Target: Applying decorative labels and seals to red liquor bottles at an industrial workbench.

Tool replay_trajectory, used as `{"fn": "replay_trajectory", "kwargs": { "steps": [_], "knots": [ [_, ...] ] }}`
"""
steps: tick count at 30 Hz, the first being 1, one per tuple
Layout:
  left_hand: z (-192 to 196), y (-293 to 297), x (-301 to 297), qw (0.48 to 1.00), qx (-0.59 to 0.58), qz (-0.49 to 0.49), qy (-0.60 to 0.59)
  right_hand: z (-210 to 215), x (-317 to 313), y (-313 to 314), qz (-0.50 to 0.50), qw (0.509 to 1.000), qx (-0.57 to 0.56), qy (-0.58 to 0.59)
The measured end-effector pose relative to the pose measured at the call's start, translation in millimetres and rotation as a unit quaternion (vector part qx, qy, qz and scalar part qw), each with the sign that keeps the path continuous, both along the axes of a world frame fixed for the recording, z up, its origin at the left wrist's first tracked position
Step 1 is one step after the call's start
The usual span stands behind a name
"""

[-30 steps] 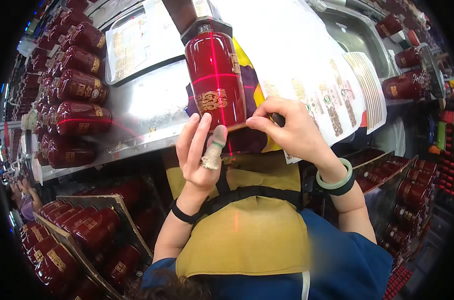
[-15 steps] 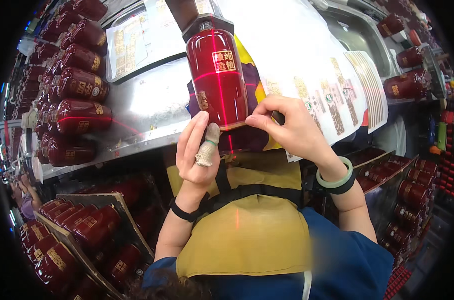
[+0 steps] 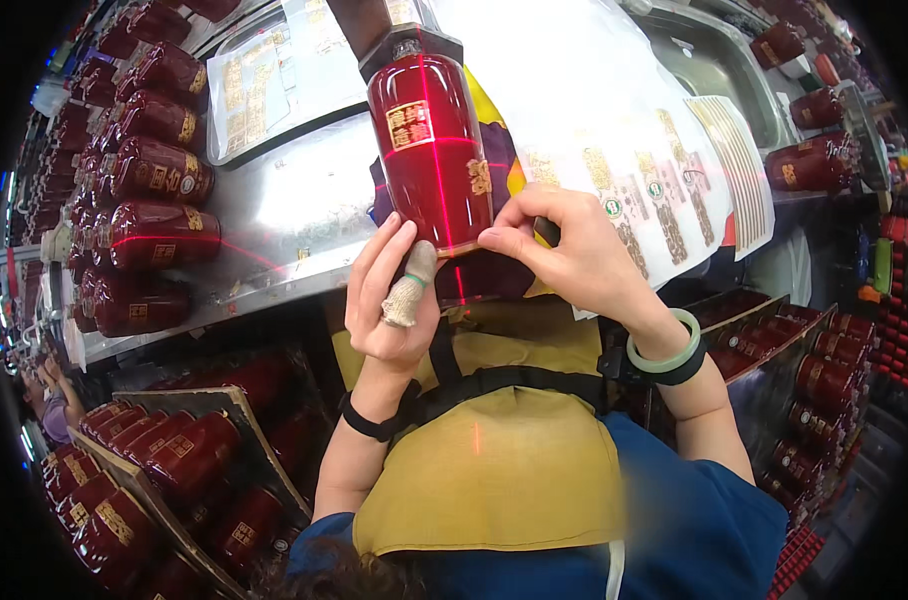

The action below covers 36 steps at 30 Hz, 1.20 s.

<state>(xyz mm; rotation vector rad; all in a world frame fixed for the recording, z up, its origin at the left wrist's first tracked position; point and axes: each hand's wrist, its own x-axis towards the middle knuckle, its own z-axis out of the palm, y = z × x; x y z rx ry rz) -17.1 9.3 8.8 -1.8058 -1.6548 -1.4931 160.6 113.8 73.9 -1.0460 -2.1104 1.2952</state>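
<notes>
At the far left, a person in a purple top [image 3: 54,400] shows small in the background. Below the left corner of a long silver metal bench [image 3: 309,205], dark red glass bottles with gold decoration [image 3: 186,445] lie in a rack of worn wooden boards [image 3: 242,405]. On the bench's left end, more glossy red bottles [image 3: 164,170] lie in stacked rows. Beside them, toward the far edge, a shallow metal tray [image 3: 274,138] carries clear sheets of gold stickers [image 3: 254,90].

The left hand [image 3: 389,310] is at the near edge, its fingertips at the lower left rim of a cylindrical red glass bottle [image 3: 444,170]; a knitted pale cover with a green band [image 3: 406,298] sheathes its thumb, held apart from the fingers. How firmly it presses cannot be told. The bottle lies over a purple cloth [image 3: 494,280] on the near edge, base toward the person and neck under a dark metal bracket [image 3: 409,48]; red light lines cross it.

The right hand [image 3: 594,250] pinches the right end of a thin gold-toned strip [image 3: 461,248] along the bottle's base between thumb and forefinger. A pale green bangle [image 3: 686,345] circles its wrist. Farther right, white sheets [image 3: 534,80] bear gold and brown labels [image 3: 664,215], next to a gold-striped sheet [image 3: 739,180] by the near edge; beyond it is a steel basin [image 3: 719,75].
</notes>
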Motion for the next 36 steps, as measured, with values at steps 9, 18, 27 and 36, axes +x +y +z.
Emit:
{"fn": "replay_trajectory", "kwargs": {
  "steps": [9, 18, 27, 36],
  "knots": [
    [6.5, -1.9, 1.3, 0.999, 0.000, -0.003, 0.055, 4.3, -2.5, -0.6, -0.008, 1.000, -0.016, -0.005],
    [11.7, 3.0, 10.5, 0.996, -0.023, -0.017, 0.082, -3.3, -2.7, -2.5, -0.008, 0.999, 0.012, 0.029],
    [-4.3, -3.9, 2.5, 0.999, -0.019, 0.000, -0.042, -4.3, -6.3, -8.0, -0.078, 0.992, -0.077, 0.062],
    [-6.5, -5.0, 3.6, 0.998, -0.020, -0.003, -0.055, -13.4, -18.0, -19.1, -0.083, 0.981, -0.150, 0.087]
  ]
}}
